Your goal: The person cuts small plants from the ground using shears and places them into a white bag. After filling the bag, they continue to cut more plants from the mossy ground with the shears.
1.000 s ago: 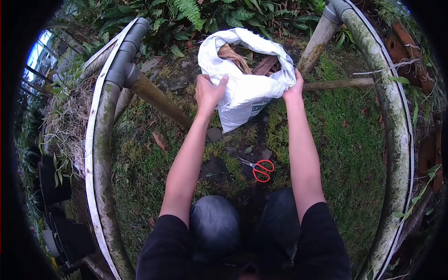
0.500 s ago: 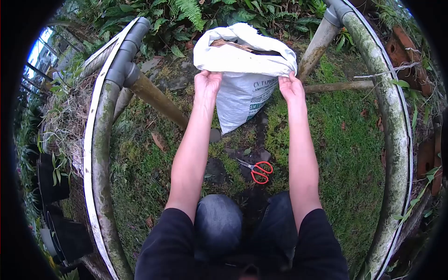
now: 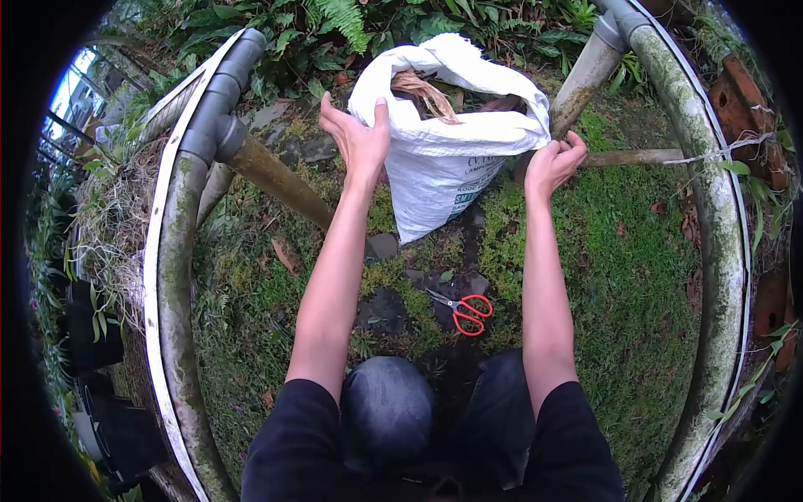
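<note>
A white woven sack (image 3: 435,188) with printed lettering stands on the ground in front of me, its rim folded outward and its mouth wide. Dry brown leaf strips (image 3: 431,94) show inside; the rest of the contents is hidden. My left hand (image 3: 360,138) is beside the left of the rim, fingers apart, the thumb up against the sack. On the right, my right hand (image 3: 554,163) pinches the corner of the folded rim. Red-handled scissors (image 3: 468,311) lie on the ground between the sack and my knees, their blades pointing left.
Mossy grey pipes (image 3: 180,243) curve along the left, and another mossy pipe (image 3: 711,209) along the right. A slanted post (image 3: 280,184) stands left of the sack, with another post (image 3: 581,79) behind its right side. Leafy plants (image 3: 468,21) grow at the back.
My left hand has let go of the front rim and spread at the left side. The right hand has moved outward with the rim's corner. The mouth has widened, showing more dry leaves.
</note>
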A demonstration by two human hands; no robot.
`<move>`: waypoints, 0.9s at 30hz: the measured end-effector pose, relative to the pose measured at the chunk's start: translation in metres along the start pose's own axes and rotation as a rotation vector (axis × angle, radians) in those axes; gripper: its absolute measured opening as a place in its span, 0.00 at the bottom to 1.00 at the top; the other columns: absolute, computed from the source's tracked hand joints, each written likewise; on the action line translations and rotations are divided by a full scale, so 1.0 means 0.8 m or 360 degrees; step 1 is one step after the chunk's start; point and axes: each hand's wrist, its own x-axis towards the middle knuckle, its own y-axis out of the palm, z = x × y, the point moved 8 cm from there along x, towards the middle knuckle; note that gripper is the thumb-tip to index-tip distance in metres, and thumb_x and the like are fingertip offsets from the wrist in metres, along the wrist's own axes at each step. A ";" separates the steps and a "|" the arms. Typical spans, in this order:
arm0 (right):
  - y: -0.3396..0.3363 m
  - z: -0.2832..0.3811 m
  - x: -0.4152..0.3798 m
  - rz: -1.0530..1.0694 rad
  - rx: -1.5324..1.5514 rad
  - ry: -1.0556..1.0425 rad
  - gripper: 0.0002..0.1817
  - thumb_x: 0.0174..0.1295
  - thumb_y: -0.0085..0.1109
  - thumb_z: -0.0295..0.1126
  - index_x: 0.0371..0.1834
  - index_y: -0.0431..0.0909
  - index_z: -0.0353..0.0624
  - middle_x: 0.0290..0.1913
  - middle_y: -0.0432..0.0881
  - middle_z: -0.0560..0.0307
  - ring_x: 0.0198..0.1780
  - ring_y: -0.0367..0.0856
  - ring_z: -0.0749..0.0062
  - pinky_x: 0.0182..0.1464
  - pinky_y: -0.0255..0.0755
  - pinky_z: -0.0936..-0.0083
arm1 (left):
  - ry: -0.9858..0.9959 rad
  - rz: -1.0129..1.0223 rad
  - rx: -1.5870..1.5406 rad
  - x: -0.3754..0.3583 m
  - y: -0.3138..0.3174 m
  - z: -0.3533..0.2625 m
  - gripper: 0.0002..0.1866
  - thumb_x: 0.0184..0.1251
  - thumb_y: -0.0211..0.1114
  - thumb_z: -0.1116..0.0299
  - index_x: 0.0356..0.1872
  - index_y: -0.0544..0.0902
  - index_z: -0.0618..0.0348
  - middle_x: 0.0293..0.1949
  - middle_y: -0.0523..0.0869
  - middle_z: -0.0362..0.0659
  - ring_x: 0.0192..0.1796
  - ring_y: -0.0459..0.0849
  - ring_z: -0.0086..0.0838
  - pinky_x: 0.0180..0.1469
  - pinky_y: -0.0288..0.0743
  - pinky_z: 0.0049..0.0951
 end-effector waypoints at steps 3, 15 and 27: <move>0.015 0.114 0.009 0.0226 -0.0443 -0.0718 0.26 0.65 0.62 0.39 0.61 0.73 0.33 0.64 0.73 0.37 0.66 0.72 0.44 0.67 0.64 0.47 | 0.0333 0.0162 0.0558 0.044 0.005 -0.062 0.44 0.63 0.72 0.46 0.75 0.66 0.57 0.69 0.68 0.65 0.72 0.67 0.57 0.71 0.65 0.58; 0.182 -0.019 0.071 0.1677 0.0774 0.1032 0.15 0.74 0.55 0.31 0.55 0.83 0.32 0.46 0.90 0.43 0.45 0.91 0.59 0.47 0.86 0.61 | -0.0855 0.0910 -0.0532 0.129 0.089 0.092 0.18 0.84 0.57 0.61 0.51 0.85 0.68 0.41 0.91 0.46 0.42 0.91 0.32 0.43 0.86 0.36; -0.009 -0.061 -0.026 0.1426 0.1583 0.1887 0.20 0.75 0.50 0.35 0.61 0.79 0.31 0.52 0.88 0.45 0.52 0.88 0.60 0.58 0.82 0.61 | -0.1257 0.1611 -0.1444 0.009 0.052 0.028 0.16 0.83 0.55 0.65 0.54 0.82 0.69 0.45 0.90 0.47 0.41 0.90 0.29 0.42 0.88 0.31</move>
